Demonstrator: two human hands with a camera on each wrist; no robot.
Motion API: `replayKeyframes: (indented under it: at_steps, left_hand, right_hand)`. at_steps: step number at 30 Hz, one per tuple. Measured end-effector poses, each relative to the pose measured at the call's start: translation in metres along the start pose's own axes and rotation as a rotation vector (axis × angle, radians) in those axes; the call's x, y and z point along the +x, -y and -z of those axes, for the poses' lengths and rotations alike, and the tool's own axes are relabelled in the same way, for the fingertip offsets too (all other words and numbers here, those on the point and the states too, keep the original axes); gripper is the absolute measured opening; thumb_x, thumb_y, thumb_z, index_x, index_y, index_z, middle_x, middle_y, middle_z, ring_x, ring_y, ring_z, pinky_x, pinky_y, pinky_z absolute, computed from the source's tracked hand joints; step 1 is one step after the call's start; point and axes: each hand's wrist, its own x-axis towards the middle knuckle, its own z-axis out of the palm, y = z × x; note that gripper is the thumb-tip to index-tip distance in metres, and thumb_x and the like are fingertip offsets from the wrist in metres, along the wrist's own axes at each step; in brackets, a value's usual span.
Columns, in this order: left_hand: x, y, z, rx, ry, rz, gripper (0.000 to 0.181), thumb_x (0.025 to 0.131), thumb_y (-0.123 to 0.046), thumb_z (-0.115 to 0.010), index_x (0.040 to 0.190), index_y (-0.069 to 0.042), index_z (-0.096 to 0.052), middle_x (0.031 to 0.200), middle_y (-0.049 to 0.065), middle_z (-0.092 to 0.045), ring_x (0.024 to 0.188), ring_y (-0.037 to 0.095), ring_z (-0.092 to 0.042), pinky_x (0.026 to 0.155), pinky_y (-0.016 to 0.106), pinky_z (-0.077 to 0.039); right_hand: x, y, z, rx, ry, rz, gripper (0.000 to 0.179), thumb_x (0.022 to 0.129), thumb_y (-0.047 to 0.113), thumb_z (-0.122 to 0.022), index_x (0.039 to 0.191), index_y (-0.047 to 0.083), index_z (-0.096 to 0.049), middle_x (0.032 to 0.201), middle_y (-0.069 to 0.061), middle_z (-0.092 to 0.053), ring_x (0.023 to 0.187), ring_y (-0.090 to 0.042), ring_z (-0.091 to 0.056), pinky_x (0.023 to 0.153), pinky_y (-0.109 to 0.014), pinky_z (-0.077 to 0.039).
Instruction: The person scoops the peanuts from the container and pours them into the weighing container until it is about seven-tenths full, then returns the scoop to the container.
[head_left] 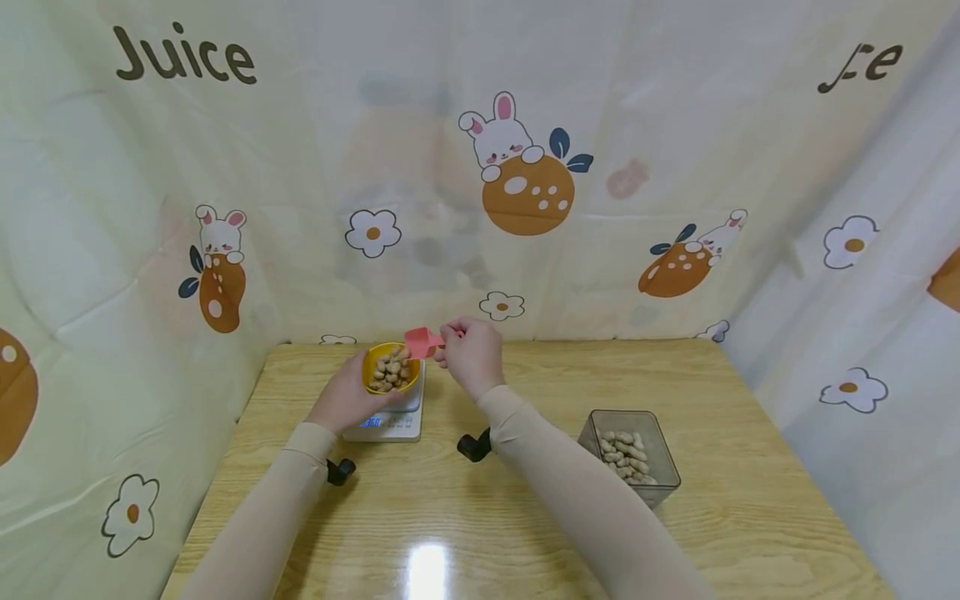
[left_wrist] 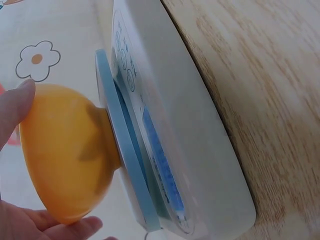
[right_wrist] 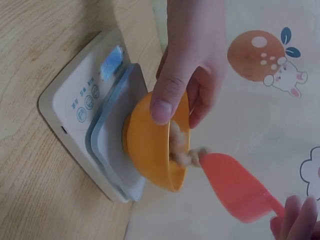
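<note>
A yellow bowl (left_wrist: 70, 155) stands on the white kitchen scale (head_left: 401, 429), its foot on the weighing plate (left_wrist: 127, 150). My left hand (head_left: 347, 393) holds the bowl by its side, thumb at the rim and fingers across from it. Peanuts in shells (head_left: 390, 372) fill much of the bowl. With its fingers, my right hand (head_left: 476, 354) pinches the handle of a pink scoop (right_wrist: 237, 190). The scoop's front edge tilts over the rim, and blurred peanuts (right_wrist: 194, 156) lie between scoop and bowl in the right wrist view. The scale's blue display (right_wrist: 111, 63) is lit.
A clear grey square container (head_left: 667, 454) stands on the right of the wooden table (head_left: 555, 367), with more peanuts (head_left: 626, 454) inside. Behind the table hangs a printed curtain (head_left: 420, 167). A black wrist mount (head_left: 474, 447) juts out beside the right sleeve.
</note>
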Motion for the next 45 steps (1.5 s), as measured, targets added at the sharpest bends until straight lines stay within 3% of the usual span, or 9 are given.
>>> replayKeyframes:
  at_steps: [4, 9, 16, 20, 25, 32, 38, 45]
  left_hand:
    - [0.0, -0.001, 0.0, 0.0, -0.002, 0.002, 0.112, 0.086, -0.063, -0.084, 0.167, -0.006, -0.031, 0.162, 0.02, -0.049, 0.145, 0.042, -0.054, 0.12, 0.065, -0.046]
    - [0.0, -0.002, 0.0, 0.023, -0.006, -0.006, 0.115, 0.086, -0.065, -0.083, 0.167, -0.004, -0.029, 0.164, 0.023, -0.046, 0.147, 0.044, -0.052, 0.12, 0.065, -0.045]
    - [-0.001, -0.005, -0.001, 0.035, -0.016, -0.017, 0.115, 0.086, -0.067, -0.082, 0.167, -0.006, -0.029, 0.164, 0.023, -0.046, 0.146, 0.045, -0.052, 0.119, 0.067, -0.046]
    - [-0.002, -0.008, -0.001, 0.038, -0.029, -0.033, 0.113, 0.086, -0.066, -0.082, 0.167, -0.006, -0.03, 0.164, 0.023, -0.045, 0.146, 0.045, -0.052, 0.12, 0.067, -0.045]
    - [-0.003, -0.013, -0.002, 0.103, -0.05, -0.03, 0.117, 0.087, -0.068, -0.079, 0.169, -0.004, -0.026, 0.174, 0.025, -0.03, 0.152, 0.053, -0.043, 0.12, 0.071, -0.042]
    - [-0.01, -0.026, 0.001, 0.128, -0.083, -0.063, 0.107, 0.094, -0.063, -0.073, 0.169, -0.003, -0.027, 0.176, 0.028, -0.022, 0.157, 0.058, -0.031, 0.119, 0.079, -0.036]
    - [-0.016, -0.039, 0.003, 0.153, -0.107, -0.092, 0.093, 0.103, -0.056, -0.066, 0.167, 0.0, -0.029, 0.176, 0.029, -0.022, 0.162, 0.055, -0.021, 0.125, 0.081, -0.019]
    - [-0.023, -0.052, -0.002, 0.19, -0.112, -0.118, 0.094, 0.103, -0.059, -0.064, 0.167, 0.002, -0.031, 0.177, 0.028, -0.021, 0.164, 0.052, -0.021, 0.127, 0.079, -0.017]
  right_hand:
    - [-0.001, 0.001, -0.001, 0.0, 0.007, 0.061, 0.015, 0.106, 0.011, -0.068, 0.108, 0.0, -0.079, 0.093, -0.013, -0.079, 0.072, -0.026, -0.08, 0.067, -0.035, -0.068]
    - [-0.004, 0.001, 0.001, -0.014, 0.004, 0.124, 0.016, 0.105, 0.009, -0.069, 0.107, -0.003, -0.079, 0.092, -0.014, -0.08, 0.076, -0.032, -0.081, 0.063, -0.028, -0.066]
    - [-0.005, -0.005, 0.007, -0.017, -0.002, 0.118, 0.014, 0.105, 0.009, -0.069, 0.107, 0.0, -0.079, 0.094, -0.014, -0.079, 0.078, -0.031, -0.081, 0.064, -0.026, -0.065]
    - [-0.001, -0.011, 0.014, 0.014, 0.026, 0.044, 0.016, 0.106, 0.009, -0.068, 0.109, -0.002, -0.079, 0.096, -0.016, -0.08, 0.071, -0.023, -0.08, 0.065, -0.027, -0.066]
    - [0.007, -0.022, 0.028, 0.159, 0.081, -0.151, 0.018, 0.106, 0.008, -0.067, 0.111, -0.006, -0.077, 0.098, -0.021, -0.079, 0.061, -0.011, -0.076, 0.065, -0.026, -0.066]
    - [0.008, -0.028, 0.055, 0.307, 0.121, -0.333, 0.025, 0.107, 0.01, -0.066, 0.123, -0.008, -0.072, 0.086, -0.011, -0.079, 0.064, -0.009, -0.076, 0.061, -0.018, -0.062]
    - [0.005, -0.022, 0.088, 0.425, 0.139, -0.377, 0.032, 0.109, 0.009, -0.063, 0.134, -0.011, -0.067, 0.077, -0.007, -0.078, 0.062, -0.006, -0.074, 0.06, -0.014, -0.059]
    - [-0.011, -0.017, 0.146, 0.405, 0.105, -0.347, 0.034, 0.111, 0.013, -0.06, 0.137, -0.008, -0.066, 0.082, -0.004, -0.08, 0.068, -0.005, -0.075, 0.065, -0.014, -0.061]
